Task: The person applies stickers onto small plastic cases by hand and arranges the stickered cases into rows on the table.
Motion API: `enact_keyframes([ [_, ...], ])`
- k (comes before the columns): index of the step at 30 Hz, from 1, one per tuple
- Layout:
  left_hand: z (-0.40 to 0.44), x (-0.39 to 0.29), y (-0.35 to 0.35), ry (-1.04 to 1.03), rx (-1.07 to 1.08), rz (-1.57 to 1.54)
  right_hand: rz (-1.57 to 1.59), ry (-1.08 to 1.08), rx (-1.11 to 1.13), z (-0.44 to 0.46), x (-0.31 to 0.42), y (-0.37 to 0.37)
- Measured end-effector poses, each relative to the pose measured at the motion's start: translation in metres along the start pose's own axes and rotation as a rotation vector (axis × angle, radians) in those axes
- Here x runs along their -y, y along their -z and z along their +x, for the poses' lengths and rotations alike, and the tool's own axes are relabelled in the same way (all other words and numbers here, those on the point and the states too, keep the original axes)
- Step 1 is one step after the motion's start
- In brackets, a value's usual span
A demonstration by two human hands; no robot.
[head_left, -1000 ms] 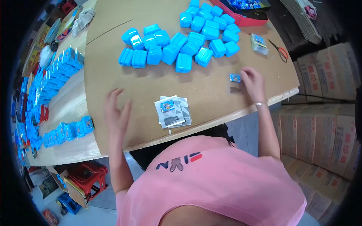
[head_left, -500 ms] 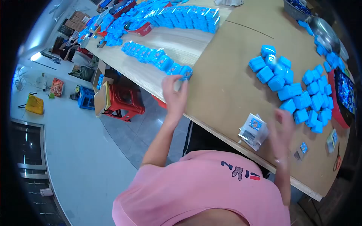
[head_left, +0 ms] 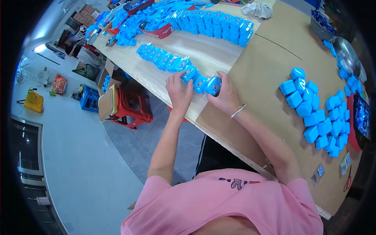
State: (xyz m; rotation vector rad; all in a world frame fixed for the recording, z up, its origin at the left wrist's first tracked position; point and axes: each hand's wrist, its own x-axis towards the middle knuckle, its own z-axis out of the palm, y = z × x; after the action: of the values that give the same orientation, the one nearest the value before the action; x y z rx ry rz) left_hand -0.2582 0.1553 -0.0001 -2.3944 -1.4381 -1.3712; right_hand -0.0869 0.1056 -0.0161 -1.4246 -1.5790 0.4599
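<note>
A row of small blue boxes in clear printed wrappers runs along the pale wooden part of the table. At its near end, my left hand has thumb and fingers closed about one wrapped box. My right hand grips the end wrapped box from its right side. Another wrapped box sits between the two hands. The stack of clear bags seen earlier is hidden behind my right arm.
Loose blue boxes lie in a cluster on the brown board at right, near a red tray, scissors and small packets. A stacked block of wrapped boxes stands at the back. Red stools are at left.
My right hand has moved left from beside the bag stack to the row's near end and taken hold of the end box. My left hand has closed on a box. The view has shifted slightly.
</note>
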Motion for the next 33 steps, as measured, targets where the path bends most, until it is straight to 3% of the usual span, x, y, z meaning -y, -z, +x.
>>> enact_keyframes([
  [7, -0.002, 0.006, -0.007, 0.105, -0.001, -0.27, -0.213, 0.171, 0.053, 0.038, 0.013, -0.019],
  [11, -0.004, 0.011, -0.003, 0.117, 0.037, -0.316, -0.137, 0.305, -0.119, 0.031, 0.01, -0.038],
  [21, -0.004, 0.008, 0.002, 0.105, 0.089, -0.291, -0.076, 0.244, -0.081, 0.022, 0.001, -0.039],
  [26, -0.011, 0.018, 0.001, 0.112, 0.103, -0.221, -0.001, 0.363, -0.1, 0.024, -0.02, -0.058],
  [28, -0.019, 0.029, 0.001, 0.062, 0.03, -0.117, -0.059, 0.423, -0.097, 0.007, -0.016, -0.027],
  [30, -0.017, 0.004, 0.01, 0.204, -0.025, -0.105, -0.074, 0.404, -0.149, -0.017, -0.014, 0.017],
  [31, -0.013, -0.019, 0.012, 0.031, -0.086, -0.055, -0.158, 0.378, -0.211, -0.035, -0.007, 0.053],
  [33, -0.008, -0.06, 0.003, -0.114, -0.167, -0.17, -0.264, 0.237, -0.183, -0.081, 0.004, 0.12],
])
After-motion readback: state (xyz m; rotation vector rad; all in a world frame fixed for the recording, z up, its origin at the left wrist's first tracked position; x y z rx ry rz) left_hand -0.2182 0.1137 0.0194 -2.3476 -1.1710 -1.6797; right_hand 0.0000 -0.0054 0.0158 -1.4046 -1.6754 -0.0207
